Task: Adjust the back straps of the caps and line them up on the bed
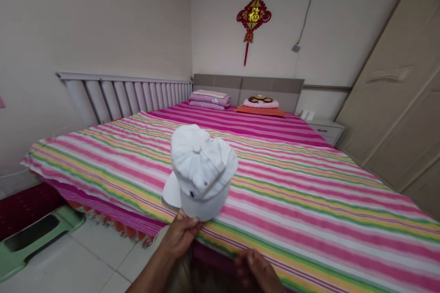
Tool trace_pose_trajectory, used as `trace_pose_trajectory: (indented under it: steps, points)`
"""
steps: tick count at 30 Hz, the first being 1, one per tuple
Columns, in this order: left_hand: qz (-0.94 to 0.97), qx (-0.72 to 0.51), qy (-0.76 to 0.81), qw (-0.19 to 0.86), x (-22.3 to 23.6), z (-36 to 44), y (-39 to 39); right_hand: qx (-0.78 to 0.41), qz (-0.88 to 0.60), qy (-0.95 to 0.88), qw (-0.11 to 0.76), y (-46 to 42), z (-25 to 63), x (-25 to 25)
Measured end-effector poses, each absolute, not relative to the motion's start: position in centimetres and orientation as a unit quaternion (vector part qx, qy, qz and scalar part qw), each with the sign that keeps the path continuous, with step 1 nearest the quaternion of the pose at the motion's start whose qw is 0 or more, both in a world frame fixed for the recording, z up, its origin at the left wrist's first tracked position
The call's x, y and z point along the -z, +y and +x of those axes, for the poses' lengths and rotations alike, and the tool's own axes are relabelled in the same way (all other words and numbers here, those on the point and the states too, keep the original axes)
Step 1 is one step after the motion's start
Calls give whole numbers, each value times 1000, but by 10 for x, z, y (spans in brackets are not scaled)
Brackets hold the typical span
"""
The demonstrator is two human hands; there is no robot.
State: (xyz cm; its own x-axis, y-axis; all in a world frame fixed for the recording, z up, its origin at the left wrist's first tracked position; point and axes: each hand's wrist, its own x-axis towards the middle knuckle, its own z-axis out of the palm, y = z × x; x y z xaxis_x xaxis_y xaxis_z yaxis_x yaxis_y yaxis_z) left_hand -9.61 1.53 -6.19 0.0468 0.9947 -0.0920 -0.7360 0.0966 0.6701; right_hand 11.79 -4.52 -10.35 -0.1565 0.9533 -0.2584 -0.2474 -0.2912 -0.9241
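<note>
A white baseball cap (197,165) with a small dark mark on its front is tilted above the near side of the bed. My left hand (182,234) pinches the edge of its brim between thumb and fingers. Another white brim (172,191) sticks out at the left behind it, and more white cap fabric shows at the right, so a second cap seems to lie against the first. My right hand (257,269) is at the bed's front edge, apart from the caps. Its fingers are loosely bent and slightly apart, a little blurred, with nothing visible in them.
A striped sheet (309,197) covers the bed. Folded purple bedding (210,100) and a pink pillow (261,102) lie by the headboard. A green stool (37,240) stands on the tiled floor at left, a radiator (130,91) along the wall, a white nightstand (326,129) at right.
</note>
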Motion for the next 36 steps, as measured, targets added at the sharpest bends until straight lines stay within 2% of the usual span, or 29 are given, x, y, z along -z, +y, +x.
trace_pose_trajectory:
  steps: [6, 9, 12, 22, 27, 32, 36]
  points:
    - [259, -509, 218, 791, 111, -52, -20, -665, -262, -409, 568, -22, 125, 25]
    - [263, -475, 202, 815, 127, -42, -30, -661, -243, -337, 624, -19, 126, 7]
    - [262, -443, 201, 833, 133, -41, -32, -664, -257, -290, 640, -23, 127, 3]
    - [220, -450, 193, 844, 105, -58, 4, -657, -307, -273, 632, -46, 148, 23]
    - [207, -372, 157, 891, 77, -50, 20, -659, -330, -268, 620, -58, 160, 37]
    - [269, -459, 144, 834, 47, -40, 24, -642, -367, -277, 614, -72, 175, 47]
    - [265, -456, 152, 836, 41, -38, 24, -625, -400, -278, 609, -78, 181, 55]
